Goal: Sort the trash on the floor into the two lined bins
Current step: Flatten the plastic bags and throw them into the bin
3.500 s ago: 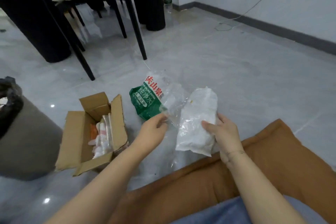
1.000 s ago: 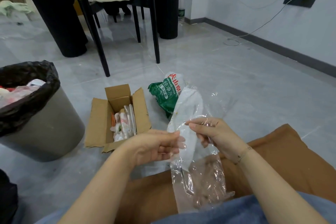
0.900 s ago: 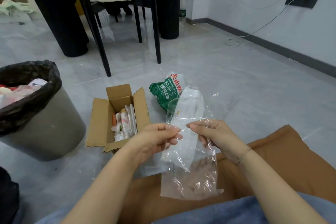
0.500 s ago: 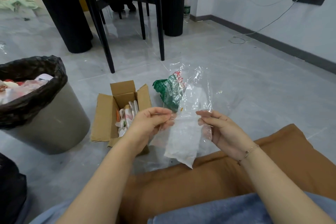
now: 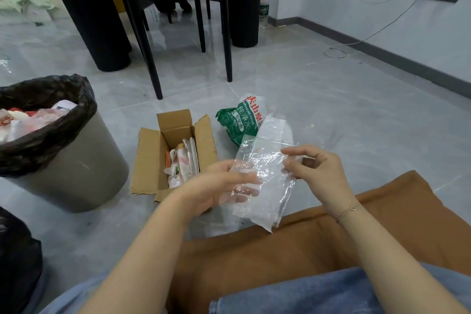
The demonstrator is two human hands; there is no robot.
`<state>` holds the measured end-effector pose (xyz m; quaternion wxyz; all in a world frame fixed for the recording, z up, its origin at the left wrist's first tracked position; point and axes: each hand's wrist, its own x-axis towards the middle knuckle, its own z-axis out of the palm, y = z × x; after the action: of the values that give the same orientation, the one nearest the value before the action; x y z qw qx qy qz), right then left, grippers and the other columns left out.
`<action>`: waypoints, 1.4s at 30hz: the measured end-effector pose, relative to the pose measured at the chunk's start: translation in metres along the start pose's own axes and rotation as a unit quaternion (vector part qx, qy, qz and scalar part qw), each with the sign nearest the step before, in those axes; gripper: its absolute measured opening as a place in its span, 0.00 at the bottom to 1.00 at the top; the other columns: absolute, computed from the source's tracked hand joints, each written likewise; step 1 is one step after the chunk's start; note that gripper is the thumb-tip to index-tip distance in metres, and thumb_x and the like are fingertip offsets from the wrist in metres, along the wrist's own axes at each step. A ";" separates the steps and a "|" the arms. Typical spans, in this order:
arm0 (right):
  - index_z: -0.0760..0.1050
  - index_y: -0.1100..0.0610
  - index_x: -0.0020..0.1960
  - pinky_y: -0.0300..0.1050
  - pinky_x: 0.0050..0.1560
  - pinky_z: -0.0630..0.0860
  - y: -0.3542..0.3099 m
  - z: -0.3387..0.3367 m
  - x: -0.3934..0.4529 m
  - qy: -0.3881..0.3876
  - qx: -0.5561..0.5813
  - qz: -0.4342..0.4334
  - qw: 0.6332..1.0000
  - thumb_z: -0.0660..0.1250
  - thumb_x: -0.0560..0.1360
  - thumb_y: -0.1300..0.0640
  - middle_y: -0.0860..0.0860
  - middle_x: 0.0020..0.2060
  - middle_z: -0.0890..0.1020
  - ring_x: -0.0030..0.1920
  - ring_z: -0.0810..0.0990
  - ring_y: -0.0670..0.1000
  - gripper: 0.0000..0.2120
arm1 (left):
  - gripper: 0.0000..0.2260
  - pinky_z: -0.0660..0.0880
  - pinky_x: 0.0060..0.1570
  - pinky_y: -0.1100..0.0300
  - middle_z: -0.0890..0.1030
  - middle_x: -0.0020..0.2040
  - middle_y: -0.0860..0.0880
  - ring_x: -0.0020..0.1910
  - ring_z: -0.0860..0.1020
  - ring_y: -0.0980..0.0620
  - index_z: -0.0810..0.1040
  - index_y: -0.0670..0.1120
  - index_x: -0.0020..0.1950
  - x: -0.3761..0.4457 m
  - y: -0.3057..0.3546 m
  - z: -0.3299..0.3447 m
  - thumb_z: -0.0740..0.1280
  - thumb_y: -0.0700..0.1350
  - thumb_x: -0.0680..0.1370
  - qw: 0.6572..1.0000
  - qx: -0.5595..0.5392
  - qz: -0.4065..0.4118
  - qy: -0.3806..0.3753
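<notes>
Gripping crinkled clear plastic bag [image 5: 265, 181]: left hand [image 5: 216, 186], right hand [image 5: 316, 171].

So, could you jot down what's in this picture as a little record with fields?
Held item: clear plastic bag, crumpled, held up above the floor
Left hand: fingers under the bag's left side, holding it
Right hand: pinching the bag's right edge
Bin: grey, black liner, already holds trash
Cardboard box: open on the floor, wrappers inside
Green wrapper: on the floor beyond the bag
</notes>
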<state>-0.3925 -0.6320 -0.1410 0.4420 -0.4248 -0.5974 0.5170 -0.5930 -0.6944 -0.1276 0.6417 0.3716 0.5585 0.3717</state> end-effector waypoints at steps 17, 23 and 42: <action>0.80 0.65 0.40 0.37 0.36 0.79 0.005 0.010 0.000 -0.076 0.134 0.089 0.984 0.64 0.72 0.75 0.56 0.36 0.80 0.32 0.81 0.49 0.09 | 0.12 0.77 0.29 0.64 0.84 0.42 0.44 0.32 0.80 0.52 0.80 0.41 0.58 0.011 0.002 -0.006 0.61 0.34 0.79 0.989 -0.095 0.022 0.109; 0.82 0.60 0.40 0.37 0.38 0.79 0.007 0.009 -0.003 -0.102 -0.111 -0.070 0.986 0.56 0.72 0.79 0.50 0.42 0.72 0.35 0.76 0.45 0.21 | 0.24 0.80 0.46 0.53 0.79 0.60 0.42 0.51 0.83 0.46 0.70 0.44 0.66 0.011 0.000 -0.015 0.64 0.58 0.77 0.989 -0.136 -0.041 0.050; 0.75 0.56 0.51 0.44 0.33 0.77 -0.007 0.053 -0.005 -0.047 0.011 -0.011 0.999 0.70 0.71 0.71 0.58 0.34 0.78 0.30 0.78 0.54 0.14 | 0.15 0.76 0.47 0.65 0.84 0.47 0.48 0.45 0.81 0.55 0.76 0.50 0.61 -0.018 0.012 -0.048 0.69 0.40 0.76 0.931 0.131 0.190 0.282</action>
<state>-0.4429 -0.6503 -0.1389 0.4234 -0.3889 -0.6165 0.5380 -0.6427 -0.7019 -0.1134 0.3213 0.4311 0.6792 0.4996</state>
